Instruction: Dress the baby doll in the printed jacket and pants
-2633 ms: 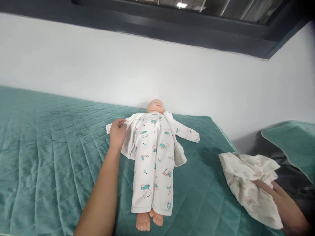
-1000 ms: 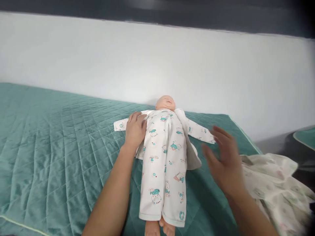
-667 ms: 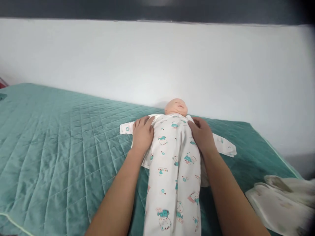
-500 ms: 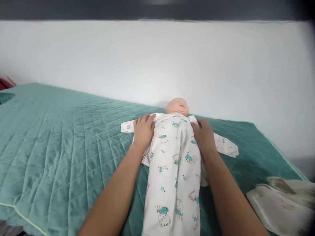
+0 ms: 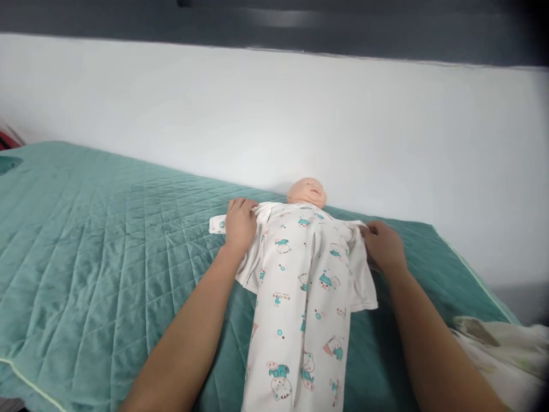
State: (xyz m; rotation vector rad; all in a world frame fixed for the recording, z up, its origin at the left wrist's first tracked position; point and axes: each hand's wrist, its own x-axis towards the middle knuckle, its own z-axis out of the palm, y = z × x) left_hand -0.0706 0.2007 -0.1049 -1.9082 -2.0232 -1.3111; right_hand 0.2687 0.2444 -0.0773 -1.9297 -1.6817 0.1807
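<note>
While both hands (image 5: 241, 226) (image 5: 385, 246) pinch the jacket (image 5: 362, 280), green quilting (image 5: 128, 246) borders a white wall (image 5: 257, 114).

Own body, seen from where I stand: two arms, both bare. Left forearm (image 5: 184, 337) uncovered over all its visible length, wide low down, tapering smoothly to a slimmer wrist. Left hand (image 5: 241, 225) ungloved, the back broad and smooth, running into rounded knuckles. Right forearm (image 5: 433, 337) likewise bare, same long taper. Right hand (image 5: 383, 246) ungloved too, its back gently rounded; fingers partly hidden from me. Both wrists bare. Fingernails too small to make out.
</note>
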